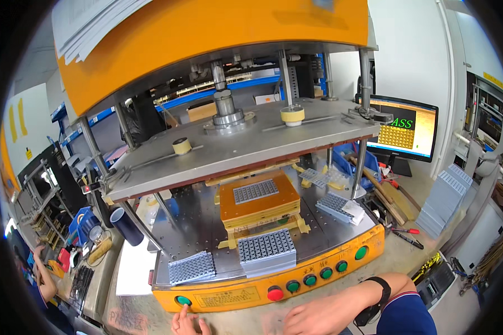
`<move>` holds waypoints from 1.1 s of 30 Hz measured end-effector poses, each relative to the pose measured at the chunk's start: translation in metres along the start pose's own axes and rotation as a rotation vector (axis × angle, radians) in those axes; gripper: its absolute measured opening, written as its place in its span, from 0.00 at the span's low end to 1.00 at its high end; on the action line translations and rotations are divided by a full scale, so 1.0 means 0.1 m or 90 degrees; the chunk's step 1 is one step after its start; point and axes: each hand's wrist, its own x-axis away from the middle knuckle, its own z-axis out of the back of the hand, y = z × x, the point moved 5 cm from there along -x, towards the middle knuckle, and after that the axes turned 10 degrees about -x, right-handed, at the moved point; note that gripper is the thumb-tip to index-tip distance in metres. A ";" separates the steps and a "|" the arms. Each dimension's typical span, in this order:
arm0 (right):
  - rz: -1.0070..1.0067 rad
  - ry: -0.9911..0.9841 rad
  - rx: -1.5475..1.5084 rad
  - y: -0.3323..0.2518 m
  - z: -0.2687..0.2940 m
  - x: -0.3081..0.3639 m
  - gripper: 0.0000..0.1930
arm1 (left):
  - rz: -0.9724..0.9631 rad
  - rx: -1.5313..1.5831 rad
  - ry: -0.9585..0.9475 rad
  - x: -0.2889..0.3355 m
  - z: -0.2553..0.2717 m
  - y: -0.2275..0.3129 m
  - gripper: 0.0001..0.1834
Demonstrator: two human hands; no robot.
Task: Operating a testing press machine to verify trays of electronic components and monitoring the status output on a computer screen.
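My left hand [188, 324] lies at the lower edge, fingers apart and empty, its fingertips just below the green button [183, 300] at the left end of the press's orange front panel [229, 297]. My right hand [313, 318], with a black wristband, rests palm down on the bench, holding nothing, below the red button [275, 293] and a row of green buttons [310, 279]. On the press bed an orange fixture [257, 211] carries a grey studded tray [255, 191]. A stack of grey trays [266, 248] sits in front of it.
The raised press plate [246, 142] hangs above the bed with two tape rolls on it. More grey trays lie at the bed's front left [191, 268] and right [335, 205]. A monitor [402, 134], a tall tray stack [447, 198] and pens [406, 234] are at right. Another person's arm [42, 276] is at lower left.
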 end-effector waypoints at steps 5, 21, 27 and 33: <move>-0.019 -0.024 -0.002 0.00 0.00 0.00 0.25 | -0.003 -0.050 0.002 -0.04 0.00 0.04 0.13; 0.020 0.016 -0.046 0.17 0.01 0.01 0.23 | -0.005 0.008 0.090 0.00 0.03 -0.10 0.14; 0.005 0.008 -0.010 0.24 0.01 0.03 0.24 | -0.013 0.047 0.098 -0.03 0.04 -0.04 0.13; -0.031 -0.007 -0.007 0.24 0.02 0.04 0.24 | -0.042 0.036 0.101 0.01 -0.03 -0.12 0.11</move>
